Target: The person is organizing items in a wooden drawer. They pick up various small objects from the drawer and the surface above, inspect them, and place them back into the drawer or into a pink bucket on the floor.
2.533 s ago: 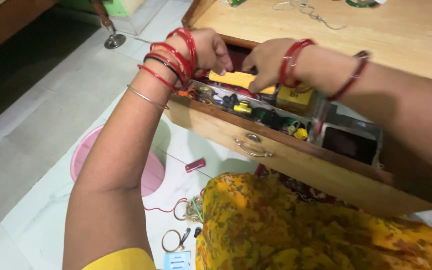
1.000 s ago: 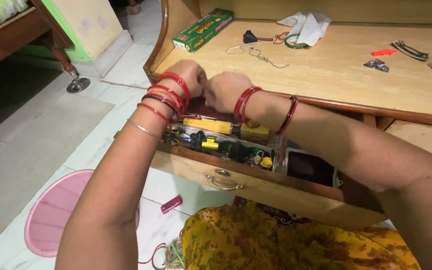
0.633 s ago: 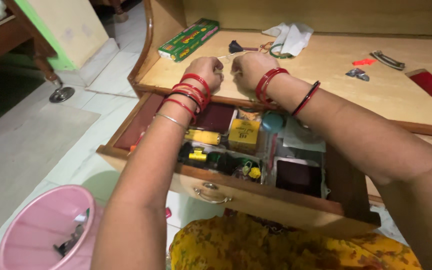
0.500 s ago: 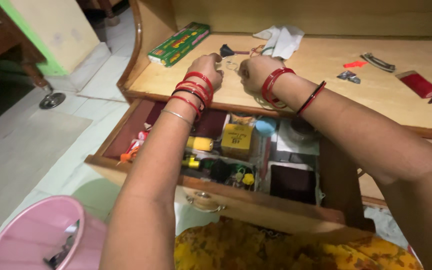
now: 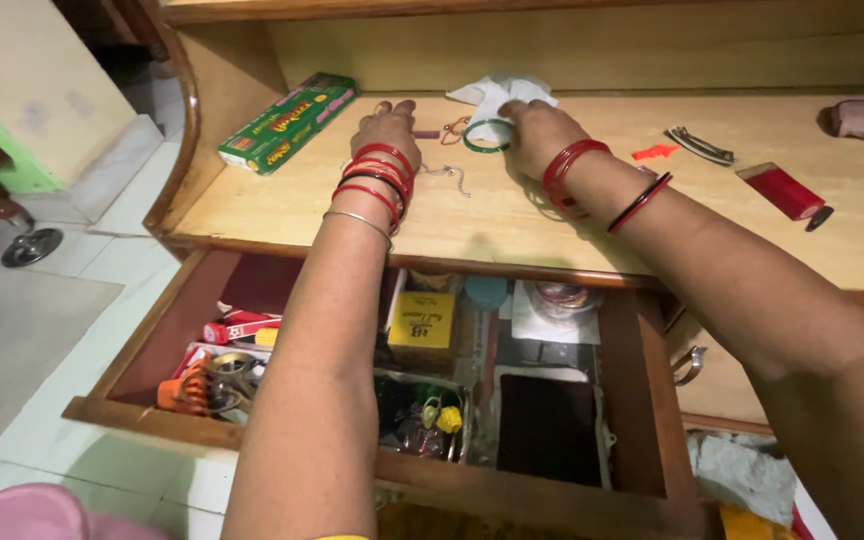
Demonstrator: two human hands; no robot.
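Observation:
Both my hands reach over an open drawer onto a wooden shelf (image 5: pixel 512 215). My left hand (image 5: pixel 387 125), with red bangles on its wrist, lies flat on the shelf, its fingertips next to a small dark stick (image 5: pixel 427 133). My right hand (image 5: pixel 540 132) has its fingers curled on a green bangle (image 5: pixel 482 137) that lies in front of a white cloth (image 5: pixel 497 92). A thin chain (image 5: pixel 449 176) lies between my wrists.
A long green box (image 5: pixel 287 120) lies at the shelf's left. A hair clip (image 5: pixel 697 145), an orange scrap (image 5: pixel 655 152) and a red flat case (image 5: pixel 780 190) lie to the right. The open drawer (image 5: pixel 542 490) holds a yellow box (image 5: pixel 422 320), a black case (image 5: pixel 550 430) and small clutter. A pink tub (image 5: pixel 22 515) stands on the floor.
My hands have left the drawer and moved up and forward onto the shelf. The view has tilted up, and my right hand has come to the green bangle.

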